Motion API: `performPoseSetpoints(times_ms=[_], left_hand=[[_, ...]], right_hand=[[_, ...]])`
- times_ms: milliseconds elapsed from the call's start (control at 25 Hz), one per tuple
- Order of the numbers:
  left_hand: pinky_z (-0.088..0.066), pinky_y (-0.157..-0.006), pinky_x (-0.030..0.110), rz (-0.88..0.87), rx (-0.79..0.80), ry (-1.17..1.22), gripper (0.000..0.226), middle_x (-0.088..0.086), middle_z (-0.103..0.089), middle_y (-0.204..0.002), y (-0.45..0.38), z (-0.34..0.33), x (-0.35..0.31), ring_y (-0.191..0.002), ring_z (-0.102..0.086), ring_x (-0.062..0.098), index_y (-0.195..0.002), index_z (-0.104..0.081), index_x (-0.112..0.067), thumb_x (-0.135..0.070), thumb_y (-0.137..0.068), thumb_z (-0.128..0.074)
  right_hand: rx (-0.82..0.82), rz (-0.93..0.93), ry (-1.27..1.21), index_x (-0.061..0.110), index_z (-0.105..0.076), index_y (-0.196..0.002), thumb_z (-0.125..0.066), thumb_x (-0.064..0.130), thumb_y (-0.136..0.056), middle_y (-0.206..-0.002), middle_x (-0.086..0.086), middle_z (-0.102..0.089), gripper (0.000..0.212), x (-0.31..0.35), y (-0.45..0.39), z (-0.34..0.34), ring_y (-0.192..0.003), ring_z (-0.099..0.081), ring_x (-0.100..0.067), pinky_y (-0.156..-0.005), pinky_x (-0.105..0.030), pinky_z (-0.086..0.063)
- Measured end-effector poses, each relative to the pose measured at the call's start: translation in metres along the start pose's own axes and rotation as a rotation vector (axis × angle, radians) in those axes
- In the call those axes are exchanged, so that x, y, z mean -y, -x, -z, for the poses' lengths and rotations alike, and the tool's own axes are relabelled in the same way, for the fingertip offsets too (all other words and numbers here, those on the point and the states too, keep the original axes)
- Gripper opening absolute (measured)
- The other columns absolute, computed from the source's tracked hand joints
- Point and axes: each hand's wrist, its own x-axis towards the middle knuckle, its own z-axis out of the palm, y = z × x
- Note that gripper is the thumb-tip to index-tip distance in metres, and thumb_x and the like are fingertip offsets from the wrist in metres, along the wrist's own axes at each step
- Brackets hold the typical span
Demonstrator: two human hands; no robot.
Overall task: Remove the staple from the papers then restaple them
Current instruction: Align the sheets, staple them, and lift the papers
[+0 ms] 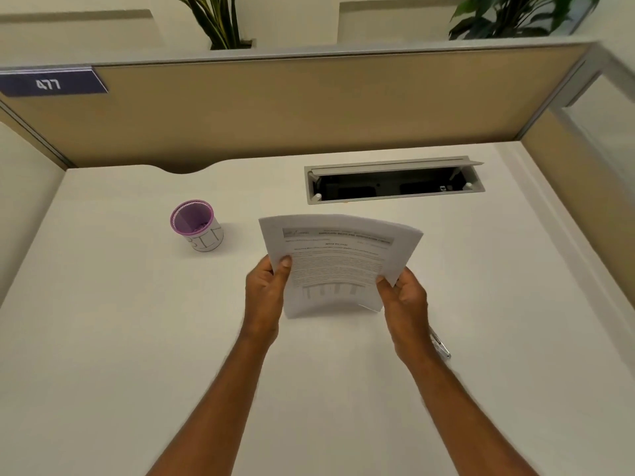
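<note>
Printed white papers point(338, 259) held above the desk, bowed, with a metal tool point(439, 345) nearby

The papers point(338, 266) are thin white printed sheets, matt, and they bend softly. The desk point(120, 321) has a smooth, matt, off-white top, like laminate. The cup point(196, 225) is purple mesh, probably metal, with a white paper label around it. The cable tray point(395, 178) has a grey metal frame, brushed and dull. The partition point(292, 108) looks like beige cloth, with a metal edge.
</note>
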Motion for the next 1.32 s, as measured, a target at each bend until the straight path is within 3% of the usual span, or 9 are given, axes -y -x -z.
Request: performPoseSetpoints(times_ms=[120,240,400,480,560,680,760,1040,1320], left_hand=[[-0.059,-0.092,0.029,0.160,-0.025,-0.041,0.031,-0.006,-0.075,-0.120,0.010,0.005,0.034,-0.111,-0.070,0.016,-0.133,-0.064,-0.020,-0.023,-0.103,-0.055],[-0.060,-0.086,0.028,0.318,-0.035,-0.077,0.029,-0.005,-0.074,-0.122,0.019,0.013,0.061,-0.109,-0.071,0.015,-0.131,-0.063,-0.024,-0.021,-0.105,-0.052],[-0.059,-0.088,0.039,0.448,-0.147,-0.268,0.019,0.006,-0.073,-0.118,0.012,0.023,0.079,-0.105,-0.070,0.026,-0.114,-0.066,-0.012,-0.018,-0.105,-0.050],[-0.057,-0.083,0.039,0.457,-0.170,-0.382,0.017,0.009,-0.073,-0.115,0.004,0.025,0.081,-0.097,-0.069,0.025,-0.102,-0.065,-0.010,-0.020,-0.104,-0.051],[-0.052,-0.074,0.032,0.454,-0.172,-0.507,0.019,0.011,-0.073,-0.111,-0.003,0.027,0.081,-0.086,-0.064,0.021,-0.093,-0.063,-0.012,-0.023,-0.103,-0.052],[-0.050,-0.078,0.034,0.452,-0.165,-0.649,0.025,0.013,-0.072,-0.110,-0.009,0.030,0.084,-0.090,-0.063,0.027,-0.101,-0.065,-0.004,-0.025,-0.103,-0.053],[-0.050,-0.076,0.035,0.417,-0.162,-0.737,0.029,0.014,-0.072,-0.104,-0.010,0.032,0.085,-0.086,-0.062,0.029,-0.096,-0.065,-0.001,-0.027,-0.101,-0.054],[-0.039,-0.062,0.033,0.360,-0.167,-1.054,0.034,0.011,-0.070,-0.087,-0.006,0.036,0.082,-0.073,-0.058,0.030,-0.077,-0.049,-0.013,-0.038,-0.098,-0.057],[-0.050,-0.072,0.041,0.332,-0.175,-1.116,0.035,0.011,-0.068,-0.101,-0.001,0.038,0.082,-0.092,-0.067,0.040,-0.100,-0.046,-0.012,-0.045,-0.097,-0.059]], right_hand=[[0.016,-0.061,0.117,0.030,-0.064,-0.117,-0.058,0.011,-0.102,-0.118,0.006,-0.074,0.025,-0.034,-0.001,0.000,-0.111,-0.069,-0.015,-0.094,-0.033,-0.055],[-0.002,-0.131,0.278,0.017,-0.065,-0.113,-0.055,0.011,-0.102,-0.104,0.000,-0.074,0.016,-0.062,-0.007,0.002,-0.099,-0.069,-0.028,-0.087,-0.044,-0.056],[-0.007,-0.193,0.302,0.021,-0.061,-0.113,-0.062,0.013,-0.097,-0.095,0.000,-0.074,0.019,-0.072,-0.014,-0.001,-0.088,-0.069,-0.021,-0.068,-0.025,-0.051],[-0.023,-0.195,0.331,0.022,-0.062,-0.110,-0.064,0.013,-0.095,-0.093,0.001,-0.074,0.018,-0.074,-0.017,-0.005,-0.084,-0.067,-0.018,-0.062,-0.016,-0.045],[-0.018,-0.214,0.359,0.018,-0.065,-0.112,-0.064,0.013,-0.095,-0.097,0.000,-0.074,0.018,-0.077,-0.018,-0.010,-0.087,-0.067,-0.018,-0.065,-0.017,-0.048],[0.003,-0.266,0.377,0.014,-0.067,-0.114,-0.064,0.013,-0.095,-0.101,-0.003,-0.074,0.020,-0.083,-0.019,-0.016,-0.095,-0.069,-0.024,-0.081,-0.041,-0.060],[0.012,-0.256,0.414,0.013,-0.068,-0.113,-0.065,0.012,-0.094,-0.101,-0.003,-0.074,0.019,-0.086,-0.018,-0.016,-0.095,-0.069,-0.025,-0.085,-0.046,-0.060],[0.036,-0.033,0.616,0.015,-0.062,-0.122,-0.068,0.008,-0.092,-0.093,-0.002,-0.058,0.031,-0.091,-0.007,-0.017,-0.086,-0.057,-0.019,-0.081,-0.028,-0.048],[0.061,0.047,0.706,0.017,-0.060,-0.126,-0.068,0.011,-0.093,-0.096,0.002,-0.052,0.034,-0.096,-0.003,-0.017,-0.083,-0.054,-0.015,-0.076,-0.028,-0.049]])
